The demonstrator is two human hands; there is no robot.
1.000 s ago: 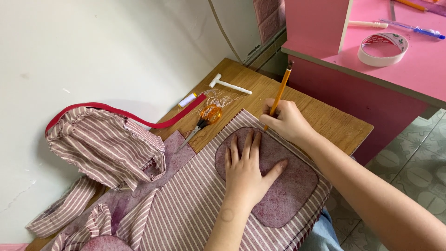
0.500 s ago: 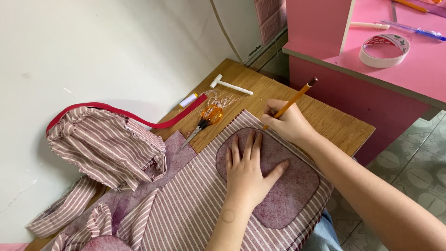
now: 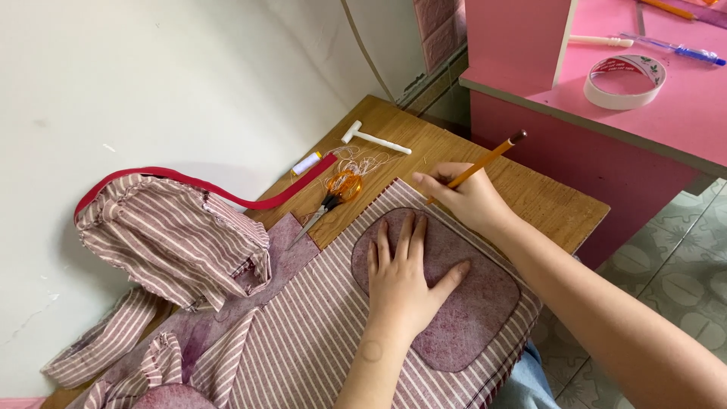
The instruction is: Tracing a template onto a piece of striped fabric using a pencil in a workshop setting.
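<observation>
My left hand [image 3: 403, 277] lies flat with fingers spread on a rounded mauve fabric patch [image 3: 469, 310], pressing it onto pink-and-white striped cloth [image 3: 303, 341] spread over a wooden table [image 3: 545, 198]. My right hand [image 3: 462, 198] grips a yellow pencil [image 3: 485, 160] at the patch's upper edge, its tip down on the cloth and its dark end tilted up to the right.
Orange-handled scissors [image 3: 333, 195], loose thread, a white seam ripper [image 3: 375, 138] and a small white spool [image 3: 307, 163] lie at the table's far side. A bunched striped garment with red trim [image 3: 166, 235] sits left. A pink desk [image 3: 644, 113] at right carries a tape roll [image 3: 625, 80] and pens.
The pencil has swung from nearly upright to leaning right as my right hand moved along the patch's top edge. My left hand has stayed flat on the patch.
</observation>
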